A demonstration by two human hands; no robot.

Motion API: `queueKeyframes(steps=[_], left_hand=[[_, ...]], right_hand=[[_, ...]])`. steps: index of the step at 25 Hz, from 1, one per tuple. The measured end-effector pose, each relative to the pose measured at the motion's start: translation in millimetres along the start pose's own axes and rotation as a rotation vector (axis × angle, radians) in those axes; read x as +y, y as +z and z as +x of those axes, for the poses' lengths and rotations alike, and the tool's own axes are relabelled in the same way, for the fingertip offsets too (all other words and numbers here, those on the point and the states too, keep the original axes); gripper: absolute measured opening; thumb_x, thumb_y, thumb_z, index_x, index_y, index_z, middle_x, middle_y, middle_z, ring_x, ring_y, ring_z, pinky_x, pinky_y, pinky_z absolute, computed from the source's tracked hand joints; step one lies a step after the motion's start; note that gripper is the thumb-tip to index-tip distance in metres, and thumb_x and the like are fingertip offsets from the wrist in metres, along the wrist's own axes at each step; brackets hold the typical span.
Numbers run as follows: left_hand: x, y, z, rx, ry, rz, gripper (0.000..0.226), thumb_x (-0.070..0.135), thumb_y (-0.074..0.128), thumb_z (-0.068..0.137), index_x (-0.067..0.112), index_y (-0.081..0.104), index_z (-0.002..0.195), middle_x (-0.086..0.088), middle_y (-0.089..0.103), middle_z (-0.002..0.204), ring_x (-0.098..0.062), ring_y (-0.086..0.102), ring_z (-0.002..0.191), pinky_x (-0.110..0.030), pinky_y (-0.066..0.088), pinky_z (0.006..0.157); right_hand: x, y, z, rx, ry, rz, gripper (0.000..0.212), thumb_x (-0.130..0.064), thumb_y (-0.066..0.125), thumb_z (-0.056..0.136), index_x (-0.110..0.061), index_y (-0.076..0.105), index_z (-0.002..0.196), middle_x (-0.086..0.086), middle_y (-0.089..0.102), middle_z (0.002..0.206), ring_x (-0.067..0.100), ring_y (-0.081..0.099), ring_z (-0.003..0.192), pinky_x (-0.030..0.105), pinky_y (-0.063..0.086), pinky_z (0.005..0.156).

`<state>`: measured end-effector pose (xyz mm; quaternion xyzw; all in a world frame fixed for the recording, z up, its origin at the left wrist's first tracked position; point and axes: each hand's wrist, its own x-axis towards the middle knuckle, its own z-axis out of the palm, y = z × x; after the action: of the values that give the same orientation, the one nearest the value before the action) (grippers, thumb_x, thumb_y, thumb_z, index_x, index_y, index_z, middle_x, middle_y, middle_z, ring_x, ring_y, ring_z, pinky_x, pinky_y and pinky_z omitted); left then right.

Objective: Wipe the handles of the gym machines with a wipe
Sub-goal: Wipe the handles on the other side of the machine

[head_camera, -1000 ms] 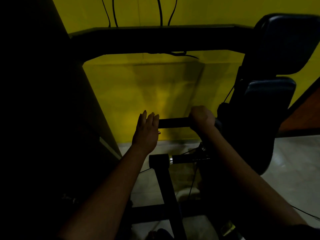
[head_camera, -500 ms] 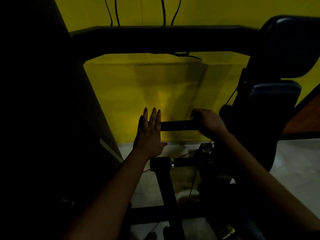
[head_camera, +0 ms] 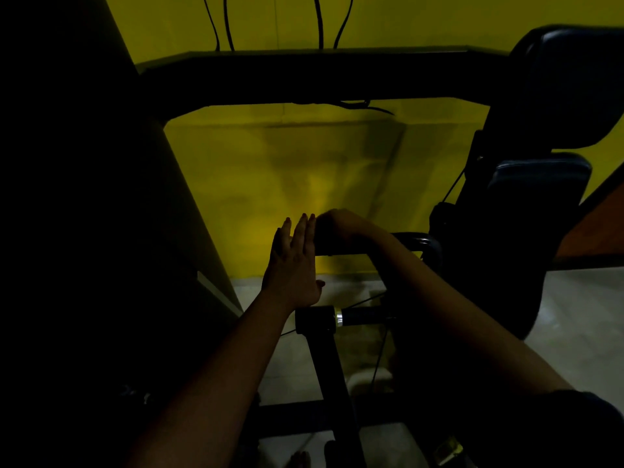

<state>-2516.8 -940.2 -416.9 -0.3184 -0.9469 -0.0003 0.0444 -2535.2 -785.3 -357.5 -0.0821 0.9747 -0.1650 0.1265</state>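
1. Handle [head_camera: 415, 240] is a black horizontal bar in the middle of the scene. The right grip [head_camera: 337, 228] is curled over its left end. It is too dark to tell whether a wipe lies under those fingers. If it is missing or bunched up, bare skin would rub the bar and clean nothing.
2. The left grip [head_camera: 293, 265] is spread flat with straight fingers pointing up. Its palm is set against the bar's left end, touching or just beside the right grip. A stroke to the left would probably run the knuckles into that palm, or push the wipe off the end.
3. The right forearm crosses the bar's right stretch, where it curves toward the seat pad [head_camera: 537, 197]. That stretch looks easy to miss.
4. Just nearer and lower sits a second bar with a silver collar [head_camera: 339, 317], with thin cables running beside it. A slipping hand could knock it, or a dropped wipe could catch there.
5. Below is the pale floor [head_camera: 574, 315]. A wipe that falls there would pick up dirt.
6. Dim light against the yellow wall [head_camera: 304, 163] makes it hard to judge which parts have been covered.
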Motion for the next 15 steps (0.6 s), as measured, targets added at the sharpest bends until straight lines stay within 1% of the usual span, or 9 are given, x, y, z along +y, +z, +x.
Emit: queueKeyframes(steps=[1,3,5,7,9,10,11,12,15], left_hand=[[0.6,-1.3,-0.6,0.000,-0.019,-0.053,0.113,0.059,0.058,0.081,0.007,-0.013,0.152,-0.012,-0.009,0.161,-0.038,-0.005,0.146,-0.051,0.011,0.118],[2.7,-3.0,-1.3,-0.004,-0.050,-0.101,0.109,0.059,0.059,0.081,0.010,-0.008,0.153,-0.010,0.006,0.159,-0.035,0.005,0.145,-0.054,0.011,0.117],[6.6,-4.1,0.5,-0.006,-0.079,-0.084,0.094,0.064,0.054,0.082,0.011,0.015,0.150,-0.008,0.024,0.150,-0.032,0.017,0.140,-0.061,0.008,0.115],[13.4,-9.5,6.9,0.028,-0.112,-0.061,0.073,0.066,0.042,0.087,0.011,0.038,0.134,-0.008,0.040,0.135,-0.030,0.030,0.132,-0.065,0.002,0.112],[21.2,-16.0,14.7,0.039,-0.113,-0.035,0.059,0.060,0.031,0.095,0.010,0.047,0.120,-0.008,0.050,0.124,-0.028,0.041,0.124,-0.065,0.002,0.112],[23.1,-17.7,18.1,0.033,-0.096,-0.017,0.055,0.056,0.028,0.098,0.010,0.049,0.118,-0.008,0.053,0.121,-0.028,0.044,0.122,-0.064,0.005,0.113],[23.2,-18.8,20.4,0.027,-0.077,-0.003,0.052,0.053,0.028,0.099,0.010,0.049,0.118,-0.008,0.055,0.121,-0.028,0.047,0.120,-0.062,0.008,0.113],[22.6,-20.0,22.5,0.020,-0.057,0.002,0.049,0.052,0.029,0.100,0.011,0.049,0.120,-0.008,0.055,0.121,-0.028,0.049,0.118,-0.060,0.011,0.113],[18.3,-19.3,23.9,0.007,0.030,-0.002,0.044,0.046,0.031,0.101,0.014,0.045,0.128,-0.009,0.056,0.123,-0.031,0.052,0.115,-0.053,0.019,0.113]], right_hand=[[7.9,-6.5,-10.0,0.026,-0.033,-0.023,0.022,-0.025,0.057,0.096,-0.007,0.067,0.102,0.003,0.066,0.097,0.016,0.062,0.085,0.026,0.043,0.076],[42.3,-18.6,-33.8,0.064,0.032,-0.030,0.026,-0.022,0.056,0.096,-0.009,0.065,0.116,0.006,0.065,0.115,0.022,0.060,0.106,0.026,0.043,0.083],[87.4,-18.8,-69.3,0.188,0.169,-0.017,0.021,-0.014,0.061,0.092,-0.011,0.067,0.111,0.008,0.066,0.113,0.025,0.061,0.106,0.026,0.042,0.077],[114.6,-3.4,-104.8,0.451,0.271,0.019,0.023,-0.004,0.065,0.085,-0.012,0.068,0.106,0.011,0.068,0.107,0.031,0.060,0.101,0.031,0.043,0.076],[109.4,28.9,-114.8,0.736,0.397,0.036,0.039,0.008,0.059,0.078,-0.012,0.067,0.111,0.012,0.067,0.108,0.033,0.053,0.104,0.034,0.042,0.080],[95.9,44.2,-108.7,0.858,0.431,0.045,0.044,0.010,0.051,0.077,-0.011,0.066,0.112,0.013,0.067,0.108,0.031,0.050,0.105,0.034,0.040,0.081],[76.7,55.3,-98.7,0.934,0.401,0.069,0.046,0.006,0.044,0.075,-0.010,0.066,0.112,0.012,0.068,0.106,0.029,0.049,0.104,0.033,0.039,0.081],[57.0,63.8,-87.4,0.962,0.319,0.078,0.047,0.001,0.039,0.075,-0.009,0.067,0.112,0.012,0.068,0.106,0.028,0.051,0.103,0.032,0.039,0.083],[32.5,81.2,-76.5,0.878,0.000,-0.122,0.046,-0.009,0.037,0.085,-0.005,0.063,0.124,0.011,0.065,0.119,0.028,0.053,0.110,0.038,0.040,0.092]])
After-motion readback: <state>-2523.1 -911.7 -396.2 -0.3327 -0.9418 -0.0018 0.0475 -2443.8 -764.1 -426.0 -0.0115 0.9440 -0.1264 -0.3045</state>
